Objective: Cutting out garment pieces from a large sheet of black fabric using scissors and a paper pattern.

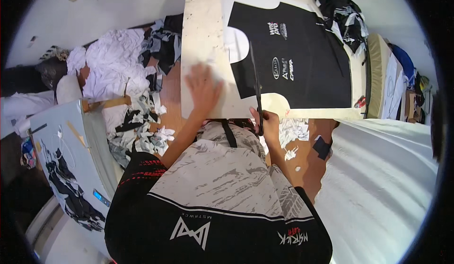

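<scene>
On the pale table (201, 18) lies a black shirt panel (312, 46) with white prints and curved cut-outs. A white sheet (236, 44) shows beneath it along the left and far sides. At the table's near edge, my right hand (267, 124) is closed round the handles of long black scissors (258, 94). Their blades point away from me, over the left part of the panel. My left hand (204, 86), slightly blurred, is over bare tabletop left of the panel, fingers spread and holding nothing.
Black and white cloth (343, 18) is bunched at the far right of the table; a small red item (361, 102) is near the right corner. White cloth (113, 60) and scraps (142, 127) heap on the left. A white sheet (378, 164) drapes at right, a grey-blue surface (47, 127) at left.
</scene>
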A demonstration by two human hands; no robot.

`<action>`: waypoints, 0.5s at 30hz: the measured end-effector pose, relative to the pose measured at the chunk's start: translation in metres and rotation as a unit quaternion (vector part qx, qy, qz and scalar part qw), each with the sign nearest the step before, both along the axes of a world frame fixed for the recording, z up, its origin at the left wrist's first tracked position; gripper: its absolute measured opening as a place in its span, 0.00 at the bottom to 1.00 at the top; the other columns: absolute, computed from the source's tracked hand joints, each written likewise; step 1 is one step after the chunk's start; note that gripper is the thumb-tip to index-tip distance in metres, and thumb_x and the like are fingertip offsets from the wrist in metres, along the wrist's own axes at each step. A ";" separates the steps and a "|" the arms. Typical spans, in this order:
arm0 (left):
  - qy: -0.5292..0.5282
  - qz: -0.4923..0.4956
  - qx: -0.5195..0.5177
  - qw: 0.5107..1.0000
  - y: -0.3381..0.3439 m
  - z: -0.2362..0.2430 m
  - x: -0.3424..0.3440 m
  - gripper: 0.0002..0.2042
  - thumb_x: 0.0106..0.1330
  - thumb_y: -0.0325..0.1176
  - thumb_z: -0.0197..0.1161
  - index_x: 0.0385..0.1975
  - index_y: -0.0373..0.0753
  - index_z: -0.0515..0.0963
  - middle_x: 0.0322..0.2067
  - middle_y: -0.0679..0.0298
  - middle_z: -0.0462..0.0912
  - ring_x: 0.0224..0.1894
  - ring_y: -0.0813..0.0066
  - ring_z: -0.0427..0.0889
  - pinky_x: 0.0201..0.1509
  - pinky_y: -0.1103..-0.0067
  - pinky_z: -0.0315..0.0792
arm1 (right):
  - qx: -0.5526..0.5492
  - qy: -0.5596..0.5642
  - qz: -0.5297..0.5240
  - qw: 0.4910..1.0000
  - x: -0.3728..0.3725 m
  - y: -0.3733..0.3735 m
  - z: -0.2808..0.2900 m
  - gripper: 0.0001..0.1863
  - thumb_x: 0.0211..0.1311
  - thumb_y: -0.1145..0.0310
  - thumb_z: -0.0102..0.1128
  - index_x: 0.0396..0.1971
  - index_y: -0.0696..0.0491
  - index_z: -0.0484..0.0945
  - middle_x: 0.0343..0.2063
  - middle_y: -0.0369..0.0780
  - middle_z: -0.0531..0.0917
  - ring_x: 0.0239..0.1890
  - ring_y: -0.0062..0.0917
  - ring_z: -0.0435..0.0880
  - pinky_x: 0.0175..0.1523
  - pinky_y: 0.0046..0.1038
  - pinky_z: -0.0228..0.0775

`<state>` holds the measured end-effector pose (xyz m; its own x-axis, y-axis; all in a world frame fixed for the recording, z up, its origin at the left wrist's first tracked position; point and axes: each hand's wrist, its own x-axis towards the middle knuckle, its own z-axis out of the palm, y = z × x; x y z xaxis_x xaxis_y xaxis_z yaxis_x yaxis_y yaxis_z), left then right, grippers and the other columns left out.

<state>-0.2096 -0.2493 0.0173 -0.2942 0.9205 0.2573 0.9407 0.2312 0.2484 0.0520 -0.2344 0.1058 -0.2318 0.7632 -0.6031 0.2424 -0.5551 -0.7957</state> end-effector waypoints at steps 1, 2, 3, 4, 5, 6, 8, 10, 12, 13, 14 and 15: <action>0.002 -0.013 0.009 1.000 0.008 0.003 -0.012 0.36 0.74 0.57 0.60 0.71 0.32 0.71 0.78 0.45 0.59 0.82 0.38 0.50 0.80 0.37 0.40 | 0.008 -0.023 -0.022 0.999 0.005 -0.004 0.001 0.27 0.66 0.52 0.77 0.16 0.54 0.76 0.11 0.32 0.74 0.12 0.16 0.71 0.20 0.24 0.61; 0.012 0.048 0.036 0.998 0.018 0.006 -0.022 0.35 0.74 0.55 0.60 0.72 0.33 0.71 0.79 0.45 0.58 0.82 0.38 0.50 0.80 0.37 0.40 | 0.016 -0.046 -0.046 0.998 0.010 -0.008 0.002 0.27 0.67 0.53 0.76 0.15 0.52 0.75 0.11 0.31 0.74 0.12 0.15 0.71 0.20 0.22 0.58; 0.019 0.109 0.064 0.992 0.026 0.010 -0.028 0.34 0.75 0.54 0.61 0.72 0.34 0.71 0.80 0.45 0.56 0.82 0.37 0.49 0.80 0.38 0.41 | 0.025 -0.045 -0.060 0.997 0.016 -0.014 0.002 0.27 0.67 0.53 0.76 0.15 0.52 0.75 0.11 0.31 0.74 0.12 0.15 0.71 0.20 0.22 0.58; 0.021 0.096 0.080 0.992 0.036 0.010 -0.031 0.34 0.75 0.54 0.61 0.72 0.34 0.71 0.80 0.45 0.56 0.82 0.37 0.49 0.80 0.38 0.41 | 0.032 -0.052 -0.076 0.995 0.021 -0.014 -0.002 0.26 0.68 0.54 0.76 0.16 0.52 0.75 0.12 0.31 0.74 0.12 0.15 0.71 0.20 0.23 0.58; 0.005 0.037 0.066 0.997 0.044 0.010 -0.030 0.33 0.74 0.53 0.62 0.72 0.36 0.71 0.80 0.45 0.54 0.82 0.37 0.49 0.79 0.37 0.43 | 0.040 -0.059 -0.092 0.993 0.026 -0.015 -0.006 0.25 0.68 0.54 0.76 0.18 0.52 0.76 0.12 0.31 0.74 0.13 0.15 0.71 0.19 0.23 0.59; -0.006 -0.017 0.060 0.998 0.063 0.011 -0.029 0.33 0.74 0.52 0.63 0.73 0.38 0.71 0.81 0.44 0.52 0.82 0.36 0.49 0.79 0.37 0.45 | 0.060 -0.041 -0.107 0.992 0.030 -0.012 -0.013 0.23 0.68 0.55 0.76 0.19 0.53 0.77 0.13 0.31 0.76 0.13 0.15 0.72 0.19 0.23 0.59; -0.022 -0.110 0.062 0.992 0.099 0.018 -0.008 0.33 0.74 0.52 0.64 0.73 0.40 0.71 0.81 0.45 0.51 0.82 0.36 0.50 0.79 0.38 0.48 | 0.081 -0.027 -0.159 0.984 0.040 -0.014 -0.026 0.22 0.67 0.56 0.76 0.21 0.56 0.79 0.14 0.34 0.79 0.14 0.16 0.74 0.19 0.26 0.61; -0.026 -0.213 0.028 0.976 0.120 0.022 0.003 0.34 0.73 0.53 0.66 0.74 0.43 0.71 0.82 0.46 0.49 0.82 0.36 0.50 0.78 0.38 0.51 | 0.093 -0.022 -0.196 0.976 0.045 -0.003 -0.040 0.21 0.66 0.58 0.76 0.22 0.58 0.80 0.14 0.36 0.80 0.15 0.18 0.75 0.21 0.28 0.63; 0.008 -0.231 -0.013 0.973 0.124 0.018 -0.003 0.37 0.70 0.57 0.67 0.74 0.44 0.70 0.81 0.49 0.53 0.81 0.39 0.53 0.78 0.41 0.53 | 0.293 -0.213 -0.167 0.917 0.050 0.009 -0.055 0.20 0.65 0.60 0.75 0.25 0.61 0.80 0.16 0.46 0.82 0.17 0.29 0.79 0.25 0.35 0.67; 0.016 -0.218 -0.002 0.976 0.112 0.012 -0.015 0.37 0.70 0.57 0.68 0.74 0.43 0.70 0.80 0.49 0.57 0.80 0.41 0.56 0.78 0.42 0.53 | 0.295 -0.210 -0.168 0.917 0.048 0.016 -0.054 0.20 0.65 0.60 0.75 0.25 0.61 0.80 0.16 0.46 0.82 0.17 0.29 0.79 0.25 0.35 0.67; 0.021 -0.206 0.008 0.978 0.095 0.007 -0.025 0.38 0.69 0.58 0.68 0.73 0.41 0.70 0.78 0.49 0.61 0.80 0.42 0.58 0.78 0.43 0.54 | 0.286 -0.226 -0.174 0.915 0.050 0.028 -0.051 0.20 0.64 0.60 0.75 0.26 0.62 0.80 0.17 0.49 0.81 0.19 0.34 0.79 0.28 0.38 0.68; 0.018 -0.192 0.009 0.981 0.068 0.012 -0.023 0.38 0.69 0.58 0.68 0.72 0.37 0.70 0.75 0.48 0.67 0.77 0.44 0.62 0.78 0.45 0.55 | 0.275 -0.251 -0.185 0.909 0.066 0.038 -0.050 0.19 0.64 0.61 0.75 0.26 0.63 0.79 0.18 0.53 0.80 0.20 0.40 0.80 0.30 0.41 0.69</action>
